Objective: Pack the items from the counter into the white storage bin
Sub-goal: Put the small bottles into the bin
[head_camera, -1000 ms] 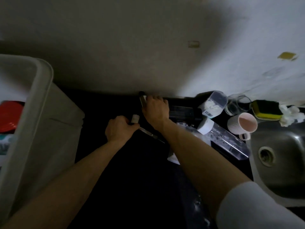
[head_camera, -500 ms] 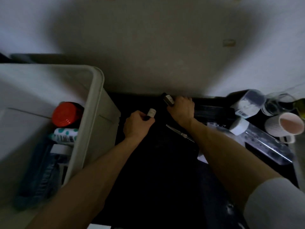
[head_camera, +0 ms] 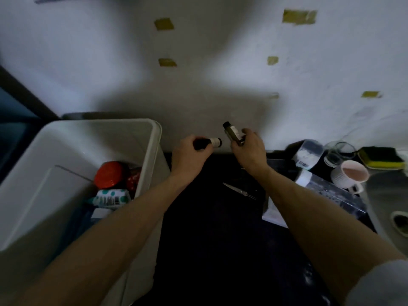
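Two small dark bottles, one per grip: your left hand (head_camera: 189, 157) holds the white-capped bottle (head_camera: 212, 142), your right hand (head_camera: 249, 151) the labelled black-capped bottle (head_camera: 233, 133).

The person is wearing a pale, whitish-grey sleeve (head_camera: 379, 283) on the right arm (head_camera: 309, 215), its soft, slightly blurred edge ending near the elbow at the lower right corner. Below it that arm is showing bare. The left arm (head_camera: 114, 235) is showing bare right to the edge of view, and the left hand (head_camera: 189, 154) and right hand (head_camera: 250, 152) are going ungloved.
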